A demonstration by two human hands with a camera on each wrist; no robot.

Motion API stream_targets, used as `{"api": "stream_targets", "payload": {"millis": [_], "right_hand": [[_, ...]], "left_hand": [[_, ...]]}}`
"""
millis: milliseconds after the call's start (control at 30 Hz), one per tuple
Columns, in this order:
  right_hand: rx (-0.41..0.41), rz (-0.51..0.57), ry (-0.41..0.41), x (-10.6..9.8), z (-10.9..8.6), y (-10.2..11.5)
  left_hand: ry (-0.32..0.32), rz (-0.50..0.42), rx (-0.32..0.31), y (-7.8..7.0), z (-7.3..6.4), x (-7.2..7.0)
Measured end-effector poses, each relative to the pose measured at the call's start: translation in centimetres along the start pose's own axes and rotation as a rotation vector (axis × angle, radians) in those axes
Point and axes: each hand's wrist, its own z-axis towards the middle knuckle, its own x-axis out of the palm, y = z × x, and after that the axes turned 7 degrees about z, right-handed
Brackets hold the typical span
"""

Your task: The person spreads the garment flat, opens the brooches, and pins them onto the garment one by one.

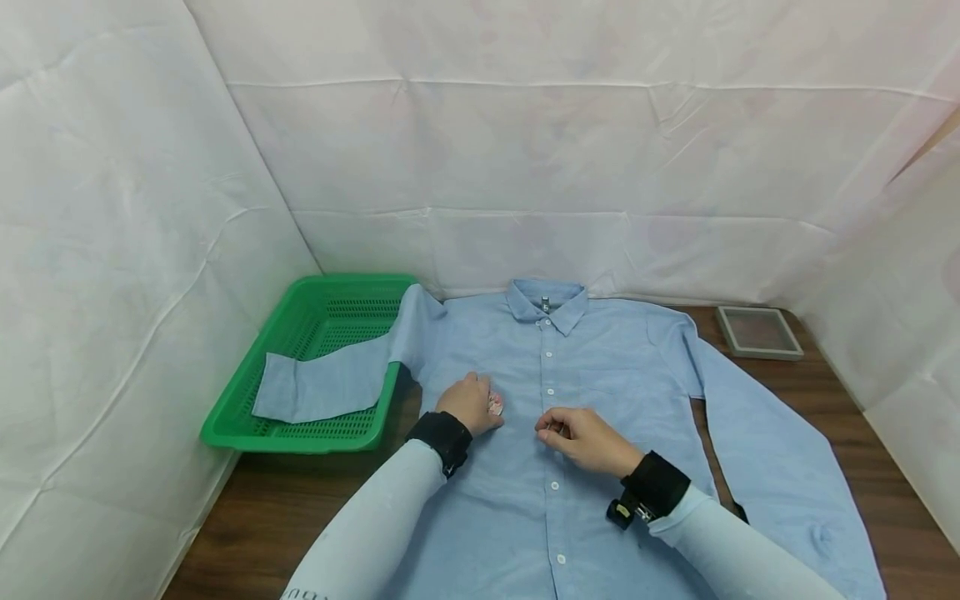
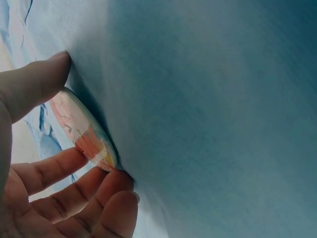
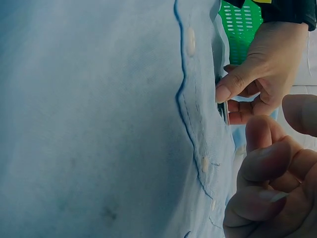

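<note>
A light blue long-sleeved shirt [image 1: 510,500] lies face up, collar away from me, its front buttoned. My left hand [image 1: 468,406] is on the shirt's chest, left of the button line. It pinches a round badge [image 2: 81,130] with a pink and orange picture by its edge, thumb on one side and fingers on the other. The badge lies against the cloth; its back is hidden. To the right of the buttons, my right hand [image 1: 588,439] hovers over the shirt with loosely curled fingers. In the right wrist view its thumb stands apart from the fingers, with nothing visible between them.
A green plastic basket [image 1: 300,450] stands at the left, one shirt sleeve [image 1: 330,383] lying across it. A grey-framed flat box [image 1: 760,333] sits at the back right of the brown wooden table [image 1: 255,517]. White sheeting [image 1: 525,150] hangs behind and at both sides.
</note>
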Motion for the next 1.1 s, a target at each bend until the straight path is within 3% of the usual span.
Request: {"api": "stream_targets", "payload": {"millis": [467, 600, 833, 1100], "right_hand": [[0.002, -0.007, -0.002, -0.4, 0.2, 0.1], [0.003, -0.007, -0.007, -0.6, 0.2, 0.2], [-0.01, -0.016, -0.033, -1.0, 0.3, 0.3], [-0.04, -0.011, -0.066, -1.6, 0.2, 0.6]], "left_hand": [[-0.02, -0.027, 0.003, 0.1, -0.2, 0.2], [-0.032, -0.074, 0.022, -0.2, -0.3, 0.0], [-0.11, -0.212, 0.074, -0.8, -0.7, -0.8], [-0.111, -0.357, 0.081, -1.9, -1.5, -2.4]]}}
